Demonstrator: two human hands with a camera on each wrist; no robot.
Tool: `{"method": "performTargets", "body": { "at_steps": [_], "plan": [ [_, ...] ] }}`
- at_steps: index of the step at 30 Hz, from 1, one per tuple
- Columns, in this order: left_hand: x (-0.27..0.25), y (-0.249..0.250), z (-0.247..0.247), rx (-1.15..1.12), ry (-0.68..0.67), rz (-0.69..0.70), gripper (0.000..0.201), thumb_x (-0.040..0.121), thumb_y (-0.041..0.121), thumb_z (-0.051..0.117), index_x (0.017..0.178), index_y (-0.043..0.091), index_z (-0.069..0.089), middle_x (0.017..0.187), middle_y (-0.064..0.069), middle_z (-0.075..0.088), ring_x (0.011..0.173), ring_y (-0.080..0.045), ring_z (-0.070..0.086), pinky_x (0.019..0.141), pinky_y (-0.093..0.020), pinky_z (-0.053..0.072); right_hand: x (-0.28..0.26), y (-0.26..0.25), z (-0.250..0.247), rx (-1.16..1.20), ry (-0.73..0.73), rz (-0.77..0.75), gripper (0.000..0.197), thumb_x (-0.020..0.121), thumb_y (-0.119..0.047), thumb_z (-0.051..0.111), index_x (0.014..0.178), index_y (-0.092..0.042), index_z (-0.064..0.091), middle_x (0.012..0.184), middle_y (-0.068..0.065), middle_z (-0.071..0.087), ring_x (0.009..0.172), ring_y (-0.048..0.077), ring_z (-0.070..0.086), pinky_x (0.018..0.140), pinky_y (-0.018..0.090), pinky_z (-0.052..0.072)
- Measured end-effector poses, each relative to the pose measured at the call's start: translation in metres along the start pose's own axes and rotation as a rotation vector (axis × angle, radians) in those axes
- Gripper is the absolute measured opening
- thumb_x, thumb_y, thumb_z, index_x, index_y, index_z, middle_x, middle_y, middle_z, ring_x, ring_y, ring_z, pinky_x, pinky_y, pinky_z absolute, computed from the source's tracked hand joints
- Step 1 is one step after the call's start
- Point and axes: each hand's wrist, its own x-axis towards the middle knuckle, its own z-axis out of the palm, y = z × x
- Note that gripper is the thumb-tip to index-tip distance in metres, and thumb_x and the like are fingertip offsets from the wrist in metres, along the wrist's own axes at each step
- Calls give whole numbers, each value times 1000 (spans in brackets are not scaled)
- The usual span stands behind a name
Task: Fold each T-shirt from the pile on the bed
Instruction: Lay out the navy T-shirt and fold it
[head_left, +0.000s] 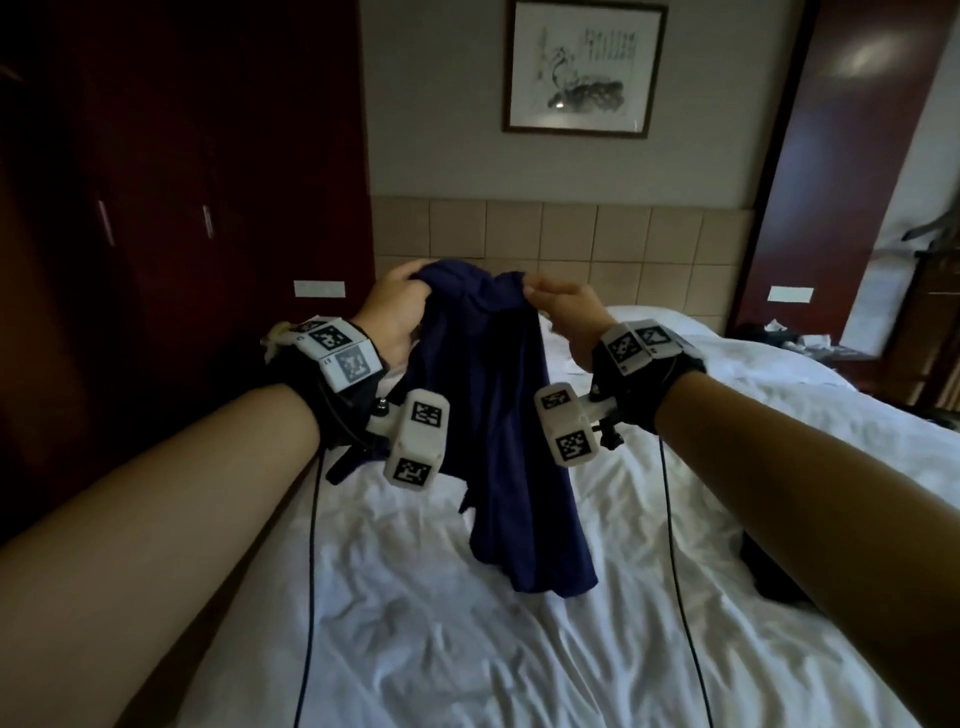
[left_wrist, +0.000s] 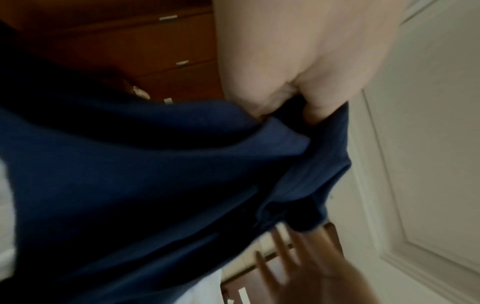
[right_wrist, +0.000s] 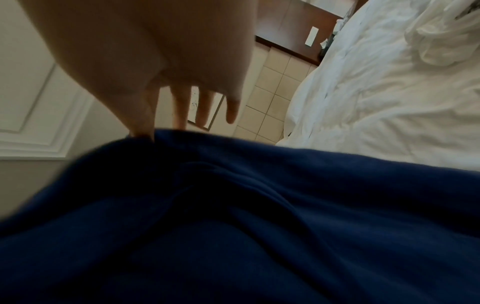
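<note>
A navy blue T-shirt hangs in the air over the white bed, bunched along its top and loose below. My left hand grips its top left part in a fist; the left wrist view shows cloth tucked between the curled fingers. My right hand pinches the top right edge between thumb and forefinger, with the other fingers straight and spread. The shirt fills the lower half of the right wrist view. Its hem ends just above the sheet.
A dark garment lies on the bed under my right forearm. A tiled headboard runs behind, a dark wardrobe stands on the left, and a cluttered nightstand on the right. The bedding is rumpled.
</note>
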Motion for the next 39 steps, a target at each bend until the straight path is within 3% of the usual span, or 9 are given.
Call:
{"method": "performTargets", "body": {
  "at_steps": [3,6,11,13,17,22,28,31,39],
  "plan": [
    [-4,13,11,4,-29,25,31,98,-3,37,90,10,63,84,-3,63,77,-17,61,57,-21,51,-12,10,9,-175,-200,100,39,94,-3,43,128,-16,56,127,6,58,119,26,50,88,32,37],
    [-7,18,14,-22,-22,9,33,97,-3,39,82,13,64,80,-3,63,72,-16,60,54,-20,49,-22,19,21,-222,-323,140,54,88,5,43,135,-22,46,126,0,54,115,24,47,92,44,35],
    [-15,25,10,-99,-18,17,27,95,0,43,84,12,65,78,-5,65,69,-17,62,54,-23,48,-32,48,46,-385,-318,-38,58,93,7,44,143,4,14,135,21,43,117,33,48,90,26,41],
    [-14,30,9,-105,25,61,26,95,0,44,85,12,65,78,-5,65,68,-16,62,55,-22,48,-26,53,53,-497,-361,-33,49,95,3,46,139,8,26,137,21,42,124,33,44,98,34,36],
    [-9,36,2,-118,142,107,26,95,5,46,84,16,66,84,-5,65,80,-20,59,71,-29,45,-17,54,52,-821,-422,45,10,94,-3,47,98,-4,57,97,13,58,83,24,51,78,32,36],
    [-5,37,-21,-190,266,117,27,96,5,44,83,16,64,82,-3,63,75,-17,57,69,-30,43,-10,81,34,-1069,-408,200,47,86,-21,67,125,1,52,122,17,58,114,33,55,91,33,45],
    [4,18,-53,-196,418,-23,27,98,9,40,115,7,60,106,-10,62,93,-25,58,84,-36,48,9,95,-13,-1026,-207,240,22,85,-28,63,96,-9,65,90,7,63,103,32,61,74,29,41],
    [13,0,-63,-102,428,-160,32,97,12,44,124,4,59,119,-16,62,103,-29,60,88,-38,49,27,70,-21,-1001,-153,142,24,89,-22,57,106,-8,67,103,6,64,103,27,60,83,29,44],
    [1,-10,-22,88,42,-129,45,91,5,56,134,17,48,124,-1,53,115,-14,50,80,-18,38,35,-35,2,-683,-143,-144,21,87,-5,54,104,0,66,94,6,59,90,18,55,75,25,42]
  ]
}}
